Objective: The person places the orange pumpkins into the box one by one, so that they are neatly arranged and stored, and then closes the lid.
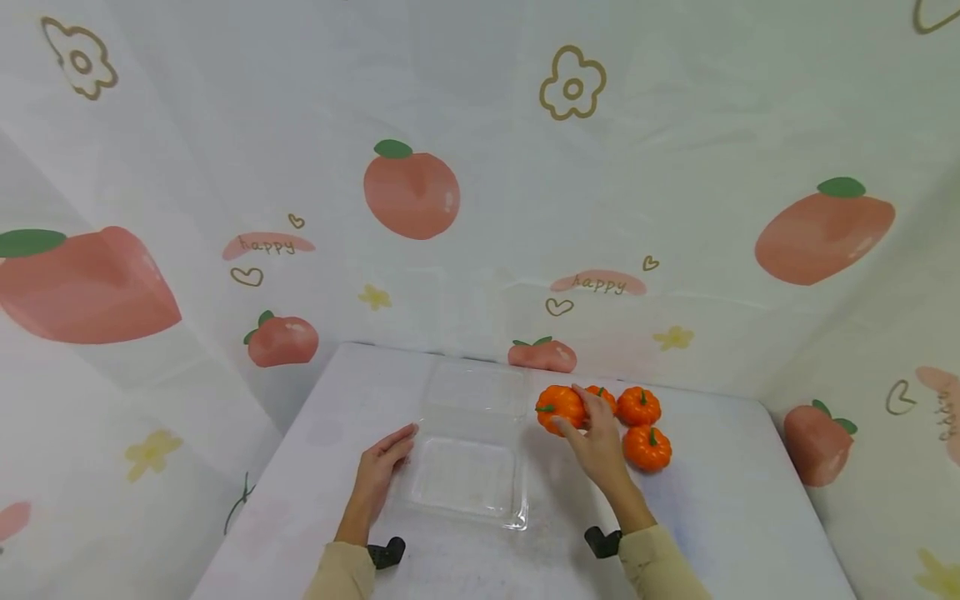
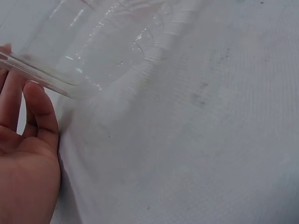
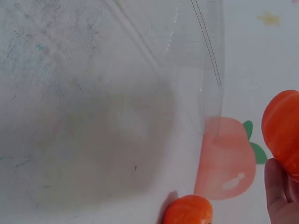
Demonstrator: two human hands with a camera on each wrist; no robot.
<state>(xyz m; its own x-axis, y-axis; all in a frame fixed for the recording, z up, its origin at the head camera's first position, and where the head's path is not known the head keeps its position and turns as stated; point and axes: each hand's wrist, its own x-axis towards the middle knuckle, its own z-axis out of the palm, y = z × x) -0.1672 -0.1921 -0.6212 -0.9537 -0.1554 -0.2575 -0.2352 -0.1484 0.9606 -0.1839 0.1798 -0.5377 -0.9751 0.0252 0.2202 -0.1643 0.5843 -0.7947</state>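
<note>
A clear plastic clamshell box [image 1: 465, 475] lies opened out on the table, its lid [image 1: 476, 392] folded back toward the wall. At the box's left edge, my left hand [image 1: 378, 471] holds the rim [image 2: 39, 77] between its fingers, as the left wrist view shows. My right hand [image 1: 600, 446] grips a small orange pumpkin [image 1: 557, 408] with a green stem, raised to the right of the lid. Just beyond that hand are more pumpkins: one partly hidden [image 1: 606, 397], one at the back [image 1: 638, 407] and one nearer [image 1: 647, 448].
A white table [image 1: 720, 500] carries everything. Behind it rises a white cloth backdrop [image 1: 495, 108] printed with peaches and flowers. In the right wrist view, one loose pumpkin [image 3: 188, 211] shows at the bottom edge.
</note>
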